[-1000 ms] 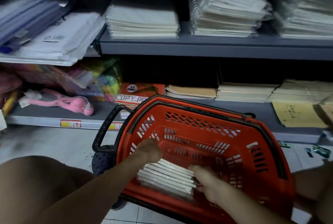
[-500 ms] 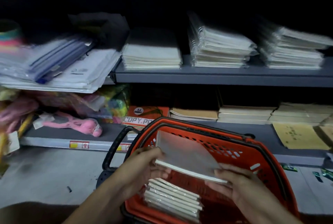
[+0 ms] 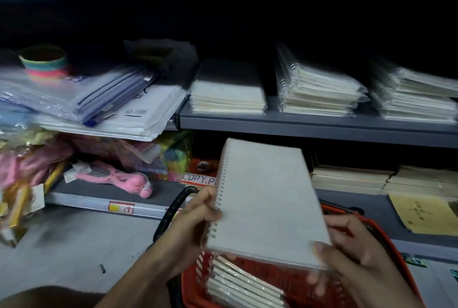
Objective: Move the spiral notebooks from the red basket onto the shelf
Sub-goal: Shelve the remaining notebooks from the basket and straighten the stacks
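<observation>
A grey-covered spiral notebook is held up above the red basket, its spiral along the left edge. My left hand grips that spiral edge. My right hand holds the notebook's lower right corner. Several more notebooks stand in a row inside the basket below. On the grey shelf above lie three stacks of spiral notebooks: a left stack, a middle stack and a right stack.
Plastic folders and envelopes pile on the left shelf beside a rainbow ring. Pink toys and a copy paper pack sit on the lower shelf. Brown envelopes and pads lie lower right. The basket's black handle sticks up left.
Both hands lifted one notebook out of the basket and raised it toward the shelf. The view tilted upward.
</observation>
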